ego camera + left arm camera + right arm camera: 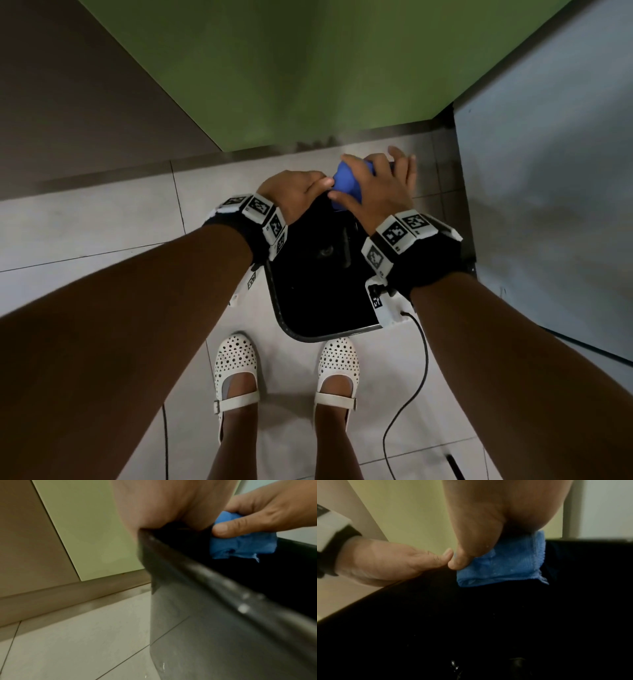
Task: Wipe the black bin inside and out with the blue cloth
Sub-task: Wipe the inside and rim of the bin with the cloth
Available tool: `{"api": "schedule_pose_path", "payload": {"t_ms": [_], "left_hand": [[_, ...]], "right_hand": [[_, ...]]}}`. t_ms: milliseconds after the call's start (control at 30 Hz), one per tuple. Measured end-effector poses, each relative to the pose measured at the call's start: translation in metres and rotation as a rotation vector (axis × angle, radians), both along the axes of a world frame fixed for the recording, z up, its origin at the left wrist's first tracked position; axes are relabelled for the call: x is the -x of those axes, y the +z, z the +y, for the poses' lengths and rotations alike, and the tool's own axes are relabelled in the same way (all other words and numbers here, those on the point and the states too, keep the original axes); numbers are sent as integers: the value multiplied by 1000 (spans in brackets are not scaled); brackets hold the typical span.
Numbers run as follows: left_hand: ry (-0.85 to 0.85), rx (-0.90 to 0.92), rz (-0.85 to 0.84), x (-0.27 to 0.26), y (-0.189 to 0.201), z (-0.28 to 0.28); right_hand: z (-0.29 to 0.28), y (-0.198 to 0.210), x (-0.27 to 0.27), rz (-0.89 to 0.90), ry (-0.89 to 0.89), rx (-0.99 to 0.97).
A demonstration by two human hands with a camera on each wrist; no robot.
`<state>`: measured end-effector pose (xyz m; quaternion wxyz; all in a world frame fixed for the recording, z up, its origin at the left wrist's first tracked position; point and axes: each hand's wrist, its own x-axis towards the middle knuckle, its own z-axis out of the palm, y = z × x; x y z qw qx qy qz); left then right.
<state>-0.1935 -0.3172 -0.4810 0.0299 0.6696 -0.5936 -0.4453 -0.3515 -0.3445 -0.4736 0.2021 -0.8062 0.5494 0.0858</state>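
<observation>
The black bin (318, 301) stands open on the tiled floor just ahead of my feet. My left hand (294, 192) grips its far left rim (202, 568), fingers curled over the edge. A folded blue cloth (346, 183) is draped over the far rim, and my right hand (380, 185) holds it there with the thumb pinching it from inside. In the right wrist view the cloth (505, 563) hangs against the dark inner wall (488, 615), and my left hand's (385, 561) thumb touches my right thumb. The left wrist view shows the right hand (257, 516) on the cloth (240, 547).
A green wall panel (308, 68) rises right behind the bin, with a brown wall (68, 102) to the left and a grey panel (548, 171) close on the right. My white shoes (236, 363) stand at the bin's near edge. A black cable (411, 394) trails over the floor.
</observation>
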Motion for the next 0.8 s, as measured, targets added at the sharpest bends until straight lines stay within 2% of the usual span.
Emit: {"api": "schedule_pose_path", "payload": {"t_ms": [167,333,433,500,567,667,800], "left_hand": [[25,36,-3,-2,-4,13],[28,37,-52,0,-7,16],[19,14,-19,-1,-6,17],[19,6,14,-1,-7,19],[23,10,33,-1,-8,20],[41,15,14,1,-8,22],[101,44,-45,5,-4,26]], "right_hand": [[1,0,8,-31,22,-72],[17,-3,37,-210,-294,-84],[23,-5,36,-235,-369,33],[16,-3,24,-188,-340,11],[7,0,10,-91,-238,-57],[3,-1,-2,14,-108,-43],[9,-6,11,15,-126,-20]]}}
